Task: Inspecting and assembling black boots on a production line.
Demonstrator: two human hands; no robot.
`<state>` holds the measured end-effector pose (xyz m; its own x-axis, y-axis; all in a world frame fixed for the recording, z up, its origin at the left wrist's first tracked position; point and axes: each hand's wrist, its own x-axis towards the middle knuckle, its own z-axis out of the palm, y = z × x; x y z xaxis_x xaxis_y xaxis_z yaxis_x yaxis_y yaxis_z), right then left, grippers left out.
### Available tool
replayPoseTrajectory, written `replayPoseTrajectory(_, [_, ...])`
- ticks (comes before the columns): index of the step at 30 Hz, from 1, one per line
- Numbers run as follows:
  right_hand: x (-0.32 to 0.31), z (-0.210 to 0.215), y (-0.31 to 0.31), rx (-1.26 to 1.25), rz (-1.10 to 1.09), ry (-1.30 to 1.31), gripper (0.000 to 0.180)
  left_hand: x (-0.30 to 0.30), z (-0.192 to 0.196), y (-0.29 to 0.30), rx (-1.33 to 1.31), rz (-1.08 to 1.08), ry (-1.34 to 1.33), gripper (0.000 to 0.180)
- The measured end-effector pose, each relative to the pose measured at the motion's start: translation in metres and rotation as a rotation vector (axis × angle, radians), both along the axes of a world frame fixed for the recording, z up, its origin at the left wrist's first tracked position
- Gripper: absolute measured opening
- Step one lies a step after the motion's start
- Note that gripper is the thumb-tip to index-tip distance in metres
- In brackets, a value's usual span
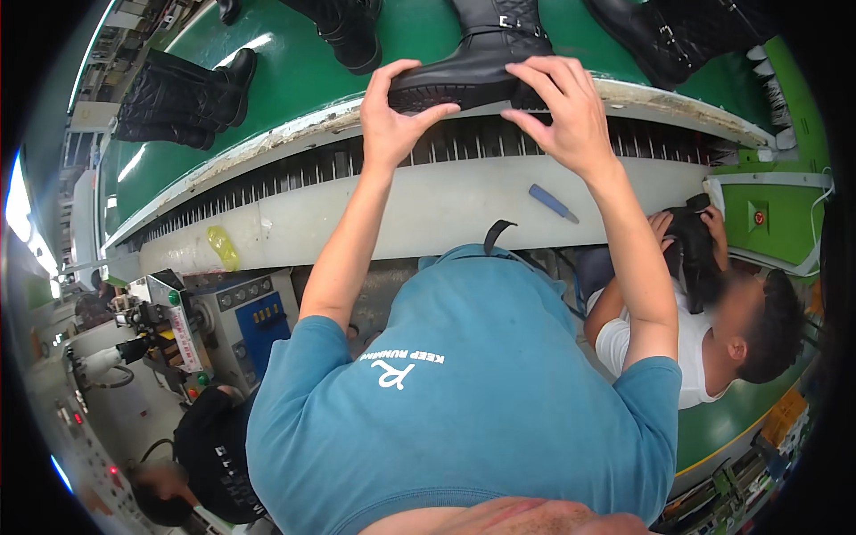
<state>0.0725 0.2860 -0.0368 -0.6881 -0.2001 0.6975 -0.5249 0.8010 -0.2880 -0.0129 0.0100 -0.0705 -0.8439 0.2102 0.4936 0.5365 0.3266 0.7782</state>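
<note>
A tall black boot (pixel 486 53) with a buckle strap stands at the near edge of a green conveyor belt (pixel 294 76). My left hand (pixel 392 111) grips its toe and sole from the front. My right hand (pixel 562 111) wraps over the heel end. Both arms reach up from my teal shirt at the bottom of the view.
More black boots sit on the belt: a pair (pixel 183 98) at far left, one (pixel 348 31) at top centre, one (pixel 678 36) at top right. A blue marker (pixel 553 202) lies on the white ledge. A seated person (pixel 713 330) at right holds a black boot (pixel 695 250). Another person (pixel 214 464) and a machine (pixel 241 321) are at lower left.
</note>
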Motion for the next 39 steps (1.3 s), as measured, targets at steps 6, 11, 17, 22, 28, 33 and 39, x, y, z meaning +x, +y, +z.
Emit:
replayPoseTrajectory(6, [-0.029, -0.009, 0.002, 0.045, 0.058, 0.1, 0.045, -0.011, 0.053, 0.02, -0.373, -0.155, 0.346, 0.068])
replayPoseTrajectory(11, [-0.041, -0.006, -0.002, 0.048, 0.154, 0.1, 0.043, -0.023, 0.042, 0.036, -0.454, -0.227, 0.288, 0.064])
replayPoseTrajectory(17, [-0.063, 0.004, -0.01, -0.044, 0.254, -0.063, 0.038, -0.03, 0.052, 0.027, -0.393, -0.326, 0.171, 0.062])
replayPoseTrajectory(22, [-0.075, 0.009, -0.008, -0.209, 0.31, -0.323, 0.033, -0.039, 0.051, 0.019, -0.391, -0.362, 0.101, 0.056])
replayPoseTrajectory(28, [-0.092, 0.023, 0.001, -0.347, 0.243, -0.698, 0.039, -0.036, 0.062, 0.024, -0.356, -0.309, -0.099, 0.046])
replayPoseTrajectory(33, [-0.098, 0.025, 0.003, -0.419, 0.2, -0.613, 0.05, -0.042, 0.059, 0.028, -0.275, -0.298, -0.121, 0.044])
replayPoseTrajectory(39, [-0.066, -0.004, 0.025, -0.148, -0.075, -0.285, 0.115, -0.009, 0.044, 0.027, -0.248, -0.297, 0.244, 0.042])
